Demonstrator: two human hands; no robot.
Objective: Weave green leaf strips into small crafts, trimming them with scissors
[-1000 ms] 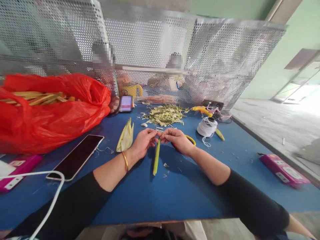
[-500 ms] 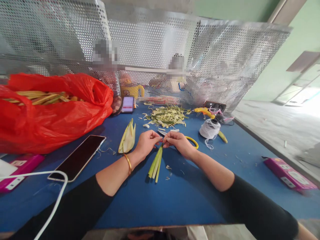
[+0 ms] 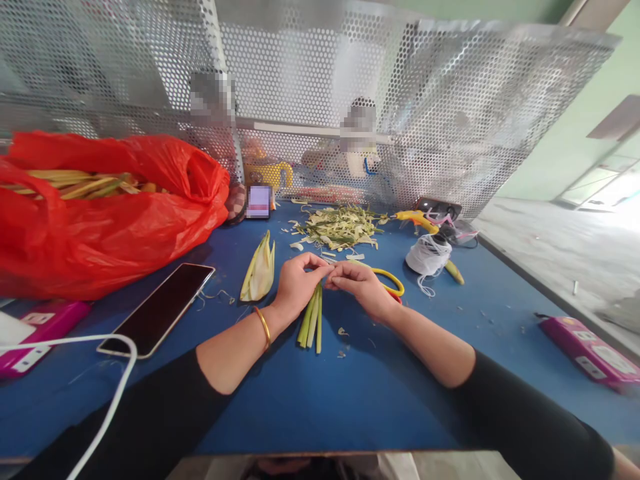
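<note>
A small bundle of green plant stalks (image 3: 312, 323) lies with its cut ends towards me, and its far end disappears under my fingers. My left hand (image 3: 299, 283) is closed over that end, thumb and forefinger pinched. Meeting it fingertip to fingertip, my right hand (image 3: 357, 283) is also pinched; what lies between its fingers is too small to make out. Partly behind the right hand are scissors with a yellow and red handle (image 3: 393, 280). To the left of my left hand stands a pale, pointed husk-like piece (image 3: 259, 270).
A red plastic bag (image 3: 115, 247) of stalks fills the left. Nearby are a phone (image 3: 160, 307) and a purple power strip (image 3: 45, 333). Shredded trimmings (image 3: 340, 227), a white string spool (image 3: 427, 255) and a yellow glue gun (image 3: 416, 219) lie ahead, before a perforated metal screen (image 3: 310, 73).
My fingers have drawn closer together, and the left hand now covers more of the bundle's far end. The whole view has shifted slightly.
</note>
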